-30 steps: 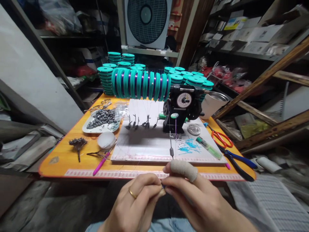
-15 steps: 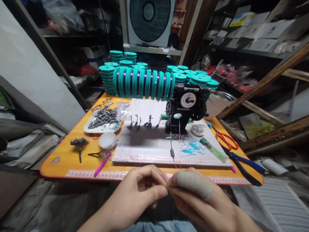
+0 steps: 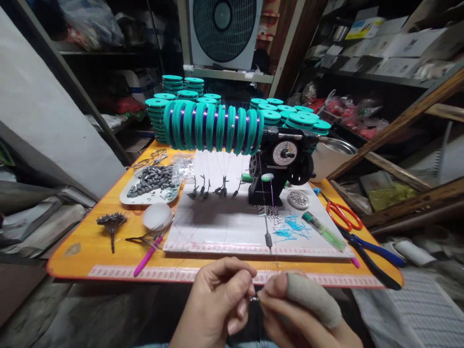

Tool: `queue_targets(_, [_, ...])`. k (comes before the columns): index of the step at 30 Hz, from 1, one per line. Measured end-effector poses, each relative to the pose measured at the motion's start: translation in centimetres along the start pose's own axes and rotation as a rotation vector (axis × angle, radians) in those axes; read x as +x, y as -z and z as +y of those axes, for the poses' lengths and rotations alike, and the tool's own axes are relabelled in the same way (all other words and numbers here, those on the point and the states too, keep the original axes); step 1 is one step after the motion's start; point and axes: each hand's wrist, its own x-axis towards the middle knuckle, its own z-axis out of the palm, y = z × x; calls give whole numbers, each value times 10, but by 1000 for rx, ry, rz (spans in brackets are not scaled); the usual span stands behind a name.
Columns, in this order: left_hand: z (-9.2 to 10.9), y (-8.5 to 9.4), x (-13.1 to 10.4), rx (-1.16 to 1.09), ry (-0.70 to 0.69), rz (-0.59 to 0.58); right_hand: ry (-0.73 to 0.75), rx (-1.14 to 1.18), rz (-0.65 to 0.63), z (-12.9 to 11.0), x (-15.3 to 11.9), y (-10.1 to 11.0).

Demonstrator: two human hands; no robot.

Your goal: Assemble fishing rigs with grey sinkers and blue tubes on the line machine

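Observation:
My left hand [image 3: 226,295] is closed in a pinch in front of the table edge. Right beside it, my right hand [image 3: 300,307] pinches too, with a grey cover on one finger. A small shiny metal piece [image 3: 254,298] shows between the fingertips; its exact kind is too small to tell. Thin fishing line [image 3: 277,256] runs down from the black winding machine [image 3: 279,159] to my fingers. A dark sinker [image 3: 268,239] hangs on a line just above the hands. Teal foam spools [image 3: 213,126] with purple line sit in a row on the machine's shaft.
A white board [image 3: 217,232] covers the table's middle, with blue tubes [image 3: 292,229] and metal beads on it. Orange scissors [image 3: 344,215] and blue-handled pliers [image 3: 377,249] lie right. A tray [image 3: 125,199] of sinkers and a magenta pen-like tool [image 3: 147,258] lie left.
Both hands have shifted lower and slightly right, still pinching close together. A shiny metal piece now shows between them. The hanging sinker appears farther right, and the view has moved slightly.

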Motion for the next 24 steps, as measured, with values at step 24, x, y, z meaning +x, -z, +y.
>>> queue_targets(24, [-14,2,1,308,-532,118,-71,-69,27,-16,38,-1])
